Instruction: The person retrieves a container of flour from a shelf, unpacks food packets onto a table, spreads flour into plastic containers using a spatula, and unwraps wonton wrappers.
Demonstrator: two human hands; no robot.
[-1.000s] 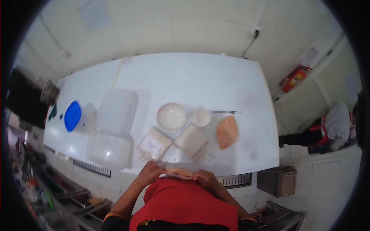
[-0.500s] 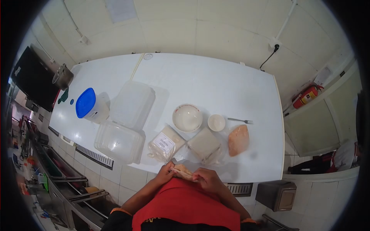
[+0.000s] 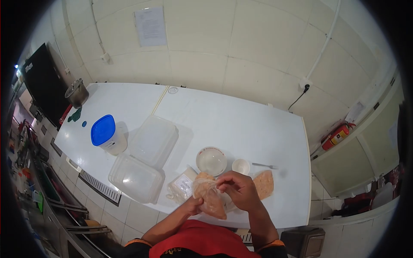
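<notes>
A clear plastic bag point(image 3: 211, 203) with orange-pink food in it is held up over the front edge of the table. My left hand point(image 3: 192, 206) grips its lower left side. The curled fingers of my right hand point(image 3: 241, 188) pinch the bag's upper right edge. Just left of the bag lies a labelled packet point(image 3: 180, 185) of pale contents. Behind my hands stand a white bowl point(image 3: 211, 161) and a small white cup point(image 3: 240, 167). To the right of my right hand lies another orange-pink pack point(image 3: 263, 184). The second pale packet is mostly hidden behind the bag and hand.
Two clear plastic containers point(image 3: 134, 178) lie on the white table point(image 3: 241, 124), left of the packets. Beyond them stands a tub with a blue lid point(image 3: 103, 130). A fork point(image 3: 265, 165) lies right of the cup. A metal pot point(image 3: 77, 93) sits at the far left corner.
The bag has been raised from near my apron to over the table edge and now stands more upright. My right hand has moved up beside its top. The view has tilted upward.
</notes>
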